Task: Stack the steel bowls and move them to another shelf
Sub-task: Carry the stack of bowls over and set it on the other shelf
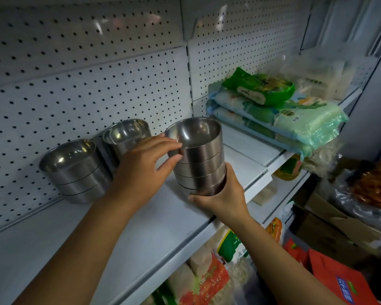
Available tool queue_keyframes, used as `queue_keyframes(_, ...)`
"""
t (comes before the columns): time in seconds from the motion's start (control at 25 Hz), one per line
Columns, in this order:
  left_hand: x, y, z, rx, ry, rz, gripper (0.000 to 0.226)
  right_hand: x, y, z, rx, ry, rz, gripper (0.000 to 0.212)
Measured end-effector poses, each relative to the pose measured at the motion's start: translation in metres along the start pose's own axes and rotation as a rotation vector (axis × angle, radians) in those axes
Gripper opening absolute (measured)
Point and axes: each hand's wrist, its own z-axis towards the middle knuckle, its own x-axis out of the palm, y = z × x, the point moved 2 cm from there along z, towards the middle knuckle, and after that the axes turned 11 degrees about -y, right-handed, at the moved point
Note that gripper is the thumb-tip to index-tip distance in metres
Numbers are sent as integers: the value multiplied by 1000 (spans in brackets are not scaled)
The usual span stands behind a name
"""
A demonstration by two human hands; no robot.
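Three stacks of empty bowls: left stack (75,172) three, back stack (125,137) unclear, near stack (201,159) maybe five — right grip (222,198) clutching its bottom, left grip (145,164) holding its top.

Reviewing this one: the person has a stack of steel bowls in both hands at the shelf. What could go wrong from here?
1. The right hand grips the held stack only around its bottom bowl, and the stack leans. If the left hand, lightly holding the top bowl, lets go, the upper bowls might slide off.
2. The left forearm sits close to the near stack and rear stack on the shelf; a careless swing could knock them.
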Motion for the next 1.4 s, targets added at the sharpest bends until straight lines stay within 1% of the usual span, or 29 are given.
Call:
queue_keyframes(0.16,12,16,9,-24,-15,19,26,12,-6,28,-4,55,-15,101)
queue_keyframes(0.28,19,28,24,-47,-32,56,28,20,-11,55,-26,134,-3,101)
queue_keyframes(0.44,34,35,43,-34,-44,126,28,30,-16,91,-25,247,49,103)
queue_keyframes(0.68,51,48,59,-192,62,205,43,52,-22,145,-41,355,81,108)
queue_keyframes(0.92,55,53,78,-193,217,442,57,88,-26,187,-40,466,96,113)
queue_keyframes(1.04,57,55,84,-231,272,554,64,104,-26,205,-73,522,42,113)
queue_keyframes(1.12,58,57,85,-254,313,602,69,113,-25,213,-108,522,6,116)
queue_keyframes(1.24,59,62,82,-287,336,612,70,120,-25,217,-125,531,-34,122)
queue_keyframes(1.32,60,62,79,-303,340,614,71,121,-27,218,-138,529,-34,120)
queue_keyframes(1.4,62,60,76,-300,332,632,72,119,-25,217,-148,520,-48,114)
